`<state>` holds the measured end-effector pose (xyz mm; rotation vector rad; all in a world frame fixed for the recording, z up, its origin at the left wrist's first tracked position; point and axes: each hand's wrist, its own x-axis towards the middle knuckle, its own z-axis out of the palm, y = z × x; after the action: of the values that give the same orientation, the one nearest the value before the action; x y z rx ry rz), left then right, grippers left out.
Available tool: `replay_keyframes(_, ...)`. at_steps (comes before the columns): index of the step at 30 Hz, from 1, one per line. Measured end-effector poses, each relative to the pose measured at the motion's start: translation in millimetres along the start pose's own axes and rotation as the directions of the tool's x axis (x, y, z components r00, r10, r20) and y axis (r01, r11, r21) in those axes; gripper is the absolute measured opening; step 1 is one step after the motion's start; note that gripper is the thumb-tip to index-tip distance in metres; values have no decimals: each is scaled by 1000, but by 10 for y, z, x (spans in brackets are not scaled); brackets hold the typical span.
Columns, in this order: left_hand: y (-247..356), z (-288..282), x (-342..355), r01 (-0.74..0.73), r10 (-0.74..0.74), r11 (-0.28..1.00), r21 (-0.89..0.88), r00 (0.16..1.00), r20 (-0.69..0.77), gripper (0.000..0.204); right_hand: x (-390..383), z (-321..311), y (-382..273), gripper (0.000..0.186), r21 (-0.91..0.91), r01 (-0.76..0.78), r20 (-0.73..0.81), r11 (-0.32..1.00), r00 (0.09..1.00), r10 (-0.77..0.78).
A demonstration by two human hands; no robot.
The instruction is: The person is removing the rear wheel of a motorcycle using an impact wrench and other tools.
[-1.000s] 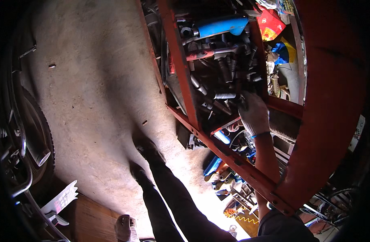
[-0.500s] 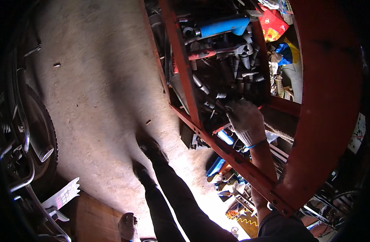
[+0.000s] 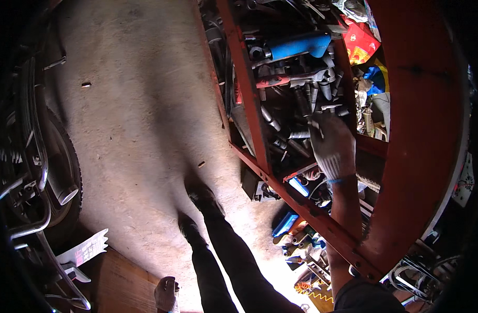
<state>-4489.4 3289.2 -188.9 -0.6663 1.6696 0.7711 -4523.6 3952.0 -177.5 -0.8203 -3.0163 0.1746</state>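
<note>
My right hand (image 3: 334,146), in a whitish knit work glove with a blue cuff edge, reaches under a red metal frame into a tray of loose sockets. Its fingertips point down among dark sockets, so what they grip, if anything, is hidden. Close by its fingers lie a steel socket (image 3: 300,134) and a short bright metal piece (image 3: 330,107). Beyond it are a ratchet wrench with a red handle (image 3: 273,81) and a blue-handled tool (image 3: 299,47). My left hand (image 3: 166,293), dark and gloved-looking, hangs low at the bottom edge beside a cardboard box; its fingers are too dim to read.
The red frame (image 3: 312,211) crosses over my right forearm, with a broad red panel (image 3: 419,104) on the right. A lower shelf holds tools and a coiled orange hose (image 3: 307,287). At left stand a motorcycle wheel (image 3: 67,161) and a cardboard box (image 3: 124,279).
My right hand has moved farther into the tray, up and slightly right, over other sockets. The whole view has shifted a little. My left hand stays low.
</note>
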Motion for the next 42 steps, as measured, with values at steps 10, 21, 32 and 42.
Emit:
replay_keyframes(10, 274, 19, 29, -165, 156, 947, 277, 986, 54, 41, 716, 611, -206, 31, 20, 98, -136, 995, 986, -95)
replay_keyframes(21, 527, 241, 150, -52, 63, 959, 278, 997, -33, 33, 102, -342, 14, 21, 123, -19, -509, 992, 857, 79)
replay_keyframes(32, 1592, 1271, 558, -393, 421, 893, -220, 902, 95, 33, 341, -143, -318, 26, 523, -94, -377, 847, 866, 329)
replay_keyframes(42, 964, 1713, 1215, -338, 245, 914, 225, 901, 357, 26, 773, 81, -432, 24, -38, 51, -296, 998, 953, -60)
